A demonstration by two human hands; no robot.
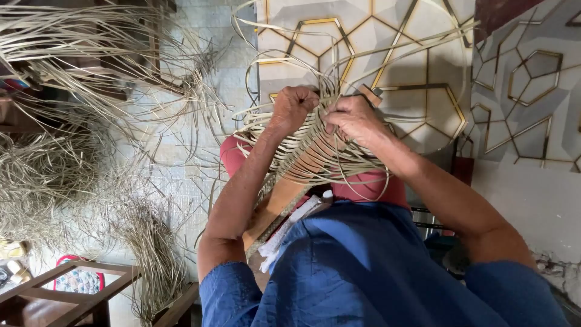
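A half-woven piece of pale cane strips (pixel 302 154) lies over a wooden board (pixel 284 206) propped on my lap. My left hand (pixel 295 106) grips the strips at the far edge of the weave, fingers curled tight. My right hand (pixel 356 119) pinches strips right beside it, thumb pressed on the weave. Loose strip ends (pixel 375 54) fan out and curl away past both hands. I wear a blue top (pixel 363 272) and red trousers (pixel 369 188).
Piles of loose dried cane fibres (pixel 66 145) cover the tiled floor at left. A wooden frame (pixel 78 290) with a patterned cushion stands at bottom left. A panel with gold hexagon lines (pixel 411 79) lies beyond the hands, and a pale wall stands at right.
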